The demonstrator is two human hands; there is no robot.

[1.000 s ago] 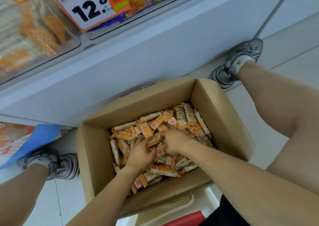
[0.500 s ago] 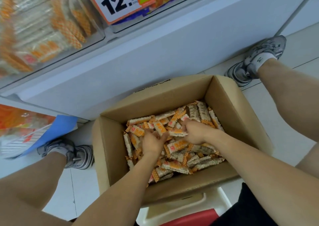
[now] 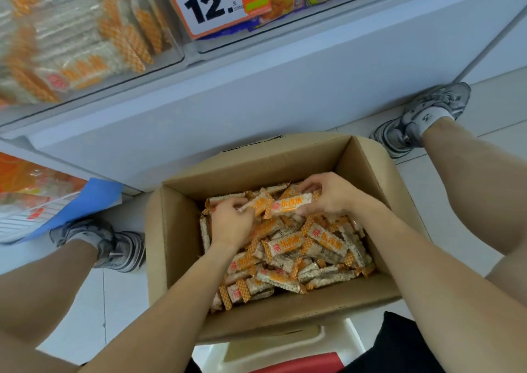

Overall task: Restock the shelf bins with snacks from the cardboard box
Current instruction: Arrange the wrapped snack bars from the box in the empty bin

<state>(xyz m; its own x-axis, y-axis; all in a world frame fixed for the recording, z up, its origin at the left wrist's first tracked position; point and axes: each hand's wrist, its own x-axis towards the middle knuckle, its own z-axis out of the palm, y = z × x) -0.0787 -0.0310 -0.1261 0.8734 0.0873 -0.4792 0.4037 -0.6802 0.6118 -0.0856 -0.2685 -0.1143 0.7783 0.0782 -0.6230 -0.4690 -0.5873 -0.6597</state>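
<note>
White tiled floor (image 3: pixel 85 310), shop aisle. Nearest: white stool (image 3: pixel 273 352) with red seat edge. Cardboard box (image 3: pixel 176 247), open, standing between two grey shoes, filled with orange-and-white wrapped snack bars (image 3: pixel 310 247). Left hand (image 3: pixel 232 223) and right hand (image 3: pixel 332 194), both over the box's far half, fingers curled around a shared bundle of bars (image 3: pixel 281 205). Beyond: clear shelf bin (image 3: pixel 85 39) holding matching bars; price tag (image 3: pixel 216 2) reading 12.8.

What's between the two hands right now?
In the head view, a snack bar spans the gap between the left hand and right hand, both gripping bars.
</note>
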